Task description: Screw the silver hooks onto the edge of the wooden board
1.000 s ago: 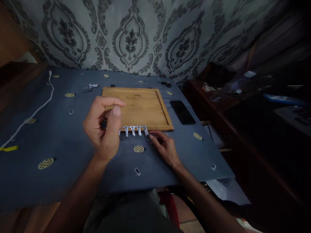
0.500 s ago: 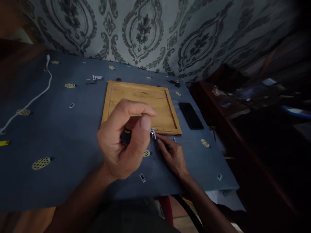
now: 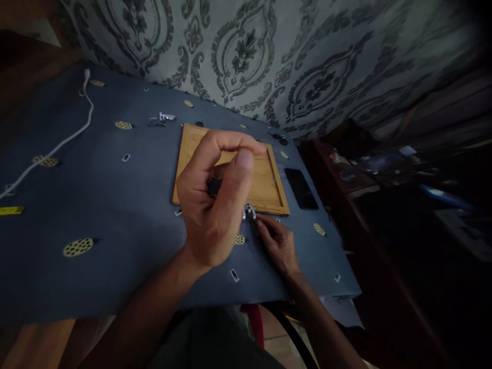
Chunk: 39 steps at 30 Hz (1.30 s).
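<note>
My left hand (image 3: 221, 205) is raised over the near part of a framed wooden panel (image 3: 265, 187), its fingers curled round what looks like a screwdriver (image 3: 214, 186). Only a piece of its black handle shows; the rest is hidden by the hand. At the panel's near edge sits a silver metal hinge (image 3: 251, 211), partly covered by that same hand. From the right, the thumb and fingertips of my right hand (image 3: 280, 245) are closed on the hinge and hold it against the edge. The panel lies flat on a blue patterned tablecloth (image 3: 146, 205).
Another metal hinge (image 3: 165, 119) lies beyond the panel's left corner. A black phone (image 3: 301, 188) is to the panel's right, with a small dark object (image 3: 282, 139) behind it. A white cable (image 3: 65, 141) crosses the left side, near a yellow strip (image 3: 11, 210). A patterned curtain (image 3: 242, 56) hangs behind.
The camera view has shifted, so the table and panel appear slightly displaced. My left hand has moved a little up and right over the panel. My right hand stays at the hinge.
</note>
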Motion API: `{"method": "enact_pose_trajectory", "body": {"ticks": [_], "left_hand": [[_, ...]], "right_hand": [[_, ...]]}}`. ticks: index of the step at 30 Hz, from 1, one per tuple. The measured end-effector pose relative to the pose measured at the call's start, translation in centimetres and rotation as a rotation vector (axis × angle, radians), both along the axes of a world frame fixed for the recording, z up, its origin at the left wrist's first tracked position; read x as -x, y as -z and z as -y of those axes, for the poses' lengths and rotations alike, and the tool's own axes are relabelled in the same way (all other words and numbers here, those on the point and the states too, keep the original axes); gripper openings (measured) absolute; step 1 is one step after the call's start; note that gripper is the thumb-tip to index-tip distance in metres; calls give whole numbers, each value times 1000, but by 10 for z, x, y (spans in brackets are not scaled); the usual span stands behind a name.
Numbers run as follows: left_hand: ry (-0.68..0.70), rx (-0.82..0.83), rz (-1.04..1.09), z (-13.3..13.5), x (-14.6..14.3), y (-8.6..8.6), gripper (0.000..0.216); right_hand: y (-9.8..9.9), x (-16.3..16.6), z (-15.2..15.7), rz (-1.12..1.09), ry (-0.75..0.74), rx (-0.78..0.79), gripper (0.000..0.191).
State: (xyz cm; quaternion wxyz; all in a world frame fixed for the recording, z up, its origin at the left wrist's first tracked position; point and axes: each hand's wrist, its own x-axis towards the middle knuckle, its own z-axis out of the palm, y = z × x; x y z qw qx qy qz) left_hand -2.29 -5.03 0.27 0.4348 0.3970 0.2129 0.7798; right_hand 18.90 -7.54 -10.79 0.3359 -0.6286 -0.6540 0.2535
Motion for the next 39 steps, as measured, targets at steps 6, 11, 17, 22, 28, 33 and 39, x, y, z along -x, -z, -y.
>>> {"method": "enact_pose_trajectory", "body": {"ticks": [6,11,17,22,28,33,39], "left_hand": [[92,-1,140,-3,2,0,20],[132,50,215,-4,4,-1,20],[149,73,220,-6,2,1,16],[139,76,209,-6,1,3,15],[150,55,193,-7,2,5,17],[144,44,163,-6,2,6,18],[133,40,157,-8,1,8,16]], "right_hand": [[-2,0,2,0,-4,12,34],[3,-1,0,-45,13,4,37],[13,-5,-4,-61,35,-17,33],[13,-5,-4,-77,46,-25,34],[14,-5,-5,-91,58,-30,34],[17,-5,-7,-96,79,-36,32],[21,-5,-8,-105,97,-47,30]]}}
